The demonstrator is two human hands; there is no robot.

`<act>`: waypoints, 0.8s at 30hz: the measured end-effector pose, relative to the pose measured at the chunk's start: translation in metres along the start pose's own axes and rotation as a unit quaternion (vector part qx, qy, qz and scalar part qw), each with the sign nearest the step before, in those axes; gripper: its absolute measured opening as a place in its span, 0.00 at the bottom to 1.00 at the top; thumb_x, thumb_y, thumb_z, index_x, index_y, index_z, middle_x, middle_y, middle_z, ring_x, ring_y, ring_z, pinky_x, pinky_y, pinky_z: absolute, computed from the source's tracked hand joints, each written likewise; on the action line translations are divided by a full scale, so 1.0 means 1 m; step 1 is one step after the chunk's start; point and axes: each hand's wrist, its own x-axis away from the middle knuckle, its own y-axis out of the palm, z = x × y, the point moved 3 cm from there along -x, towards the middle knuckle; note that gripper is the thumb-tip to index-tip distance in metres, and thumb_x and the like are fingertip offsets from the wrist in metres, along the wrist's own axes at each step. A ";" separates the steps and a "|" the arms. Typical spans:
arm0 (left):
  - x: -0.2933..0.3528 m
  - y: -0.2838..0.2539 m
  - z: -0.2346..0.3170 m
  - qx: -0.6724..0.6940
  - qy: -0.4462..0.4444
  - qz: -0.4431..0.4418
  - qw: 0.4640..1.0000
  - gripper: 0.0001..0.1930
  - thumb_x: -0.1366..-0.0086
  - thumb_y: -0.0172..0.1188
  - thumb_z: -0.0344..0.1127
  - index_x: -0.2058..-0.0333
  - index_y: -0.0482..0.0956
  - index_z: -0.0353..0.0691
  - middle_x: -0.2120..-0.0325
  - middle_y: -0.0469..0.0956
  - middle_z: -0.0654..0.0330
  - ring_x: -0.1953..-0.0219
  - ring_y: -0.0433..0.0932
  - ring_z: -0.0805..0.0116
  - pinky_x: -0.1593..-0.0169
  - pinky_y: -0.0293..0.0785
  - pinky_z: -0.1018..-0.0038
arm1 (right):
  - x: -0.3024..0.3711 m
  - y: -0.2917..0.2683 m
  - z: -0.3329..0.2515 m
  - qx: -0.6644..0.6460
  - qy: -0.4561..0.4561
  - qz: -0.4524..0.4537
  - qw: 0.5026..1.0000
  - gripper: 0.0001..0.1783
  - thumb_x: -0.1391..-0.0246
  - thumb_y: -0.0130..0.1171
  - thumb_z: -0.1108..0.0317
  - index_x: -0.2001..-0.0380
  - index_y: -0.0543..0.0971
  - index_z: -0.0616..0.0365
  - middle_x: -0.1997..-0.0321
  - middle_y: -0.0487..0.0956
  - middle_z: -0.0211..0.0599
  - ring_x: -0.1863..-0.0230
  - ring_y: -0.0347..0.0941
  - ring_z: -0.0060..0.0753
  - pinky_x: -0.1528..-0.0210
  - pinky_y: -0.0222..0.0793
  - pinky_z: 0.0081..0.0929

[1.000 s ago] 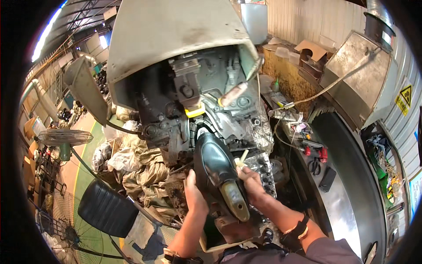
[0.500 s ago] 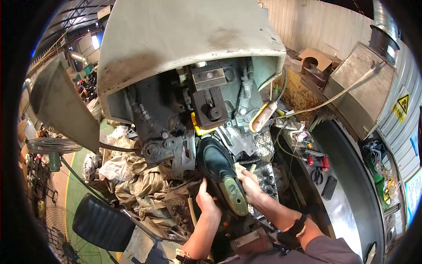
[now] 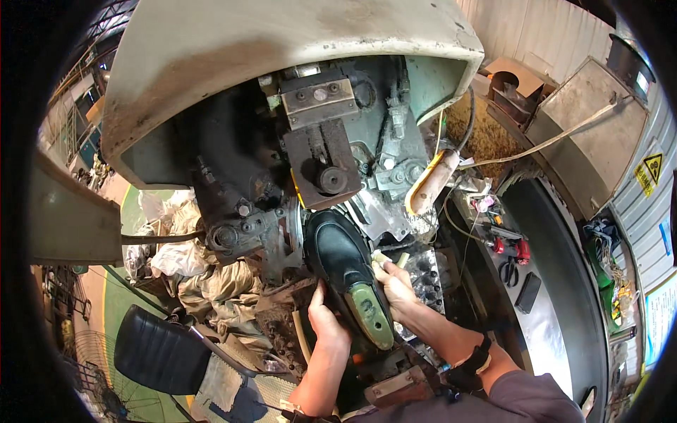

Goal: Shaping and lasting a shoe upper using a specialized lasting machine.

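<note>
While hands [image 3: 330,327] flank it, black shoe [image 3: 334,247] between

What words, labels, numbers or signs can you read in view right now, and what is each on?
Yellow sign on the corrugated wall: black warning triangle, lettering beside it; wording not transcribed.
Blue-and-white sheet at the right edge: print too small to read.
Green shoe last in the black shoe: dark marks, too blurred to tell whether they are writing.
Black shoe: no readable text.
</note>
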 end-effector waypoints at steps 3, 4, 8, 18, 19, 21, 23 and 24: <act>-0.003 -0.007 -0.006 0.009 -0.012 0.012 1.000 0.21 0.27 0.49 0.49 0.52 0.82 0.40 0.55 0.84 0.57 0.56 0.82 0.59 0.48 0.77 0.63 | -0.010 -0.008 0.005 0.011 -0.030 -0.022 0.999 0.18 0.31 0.56 0.66 0.43 0.70 0.59 0.56 0.81 0.36 0.61 0.78 0.26 0.58 0.78 0.27; -0.009 -0.015 -0.009 0.010 -0.016 -0.001 1.000 0.21 0.27 0.51 0.49 0.50 0.80 0.39 0.53 0.83 0.57 0.54 0.81 0.59 0.46 0.76 0.63 | -0.009 -0.012 0.008 0.013 -0.028 -0.023 0.999 0.18 0.31 0.56 0.66 0.43 0.70 0.59 0.56 0.81 0.36 0.61 0.78 0.26 0.58 0.78 0.27; -0.034 -0.037 -0.020 -0.028 0.079 -0.005 0.996 0.21 0.25 0.53 0.48 0.50 0.78 0.34 0.55 0.82 0.55 0.54 0.81 0.61 0.49 0.77 0.62 | -0.035 -0.026 0.028 0.035 -0.105 -0.006 0.994 0.21 0.33 0.60 0.68 0.40 0.68 0.57 0.53 0.81 0.37 0.59 0.79 0.28 0.58 0.78 0.27; -0.044 -0.039 -0.018 -0.003 0.029 -0.041 0.999 0.25 0.27 0.55 0.53 0.47 0.78 0.35 0.53 0.82 0.53 0.56 0.82 0.56 0.49 0.79 0.60 | -0.024 -0.011 0.014 -0.050 -0.036 0.020 0.998 0.26 0.38 0.67 0.66 0.42 0.70 0.60 0.55 0.83 0.38 0.62 0.81 0.28 0.63 0.79 0.28; -0.043 -0.039 -0.017 0.000 0.020 -0.036 0.999 0.24 0.27 0.55 0.52 0.46 0.77 0.35 0.53 0.82 0.54 0.55 0.82 0.57 0.48 0.78 0.61 | -0.022 -0.008 0.013 -0.062 -0.038 0.010 0.997 0.25 0.38 0.67 0.65 0.42 0.71 0.61 0.56 0.83 0.38 0.63 0.81 0.28 0.63 0.79 0.28; -0.038 -0.034 -0.015 -0.006 0.007 -0.049 0.999 0.25 0.27 0.54 0.53 0.46 0.77 0.36 0.52 0.81 0.54 0.54 0.82 0.57 0.48 0.78 0.61 | -0.022 -0.010 0.010 -0.057 -0.036 0.012 0.998 0.22 0.38 0.66 0.65 0.44 0.73 0.60 0.56 0.83 0.37 0.63 0.81 0.28 0.63 0.79 0.28; -0.032 -0.026 -0.013 -0.010 -0.005 -0.064 0.998 0.25 0.27 0.54 0.53 0.46 0.77 0.36 0.52 0.81 0.54 0.53 0.81 0.58 0.47 0.77 0.61 | -0.020 -0.010 0.011 -0.054 -0.026 0.019 0.998 0.20 0.37 0.65 0.67 0.46 0.73 0.60 0.56 0.83 0.37 0.62 0.81 0.28 0.62 0.79 0.28; -0.029 -0.021 -0.012 -0.022 0.005 -0.056 0.998 0.26 0.27 0.50 0.56 0.47 0.78 0.38 0.54 0.82 0.54 0.55 0.82 0.57 0.48 0.78 0.61 | -0.019 -0.008 0.010 -0.077 -0.030 0.010 0.997 0.17 0.36 0.63 0.68 0.47 0.74 0.59 0.56 0.83 0.37 0.62 0.81 0.30 0.62 0.80 0.29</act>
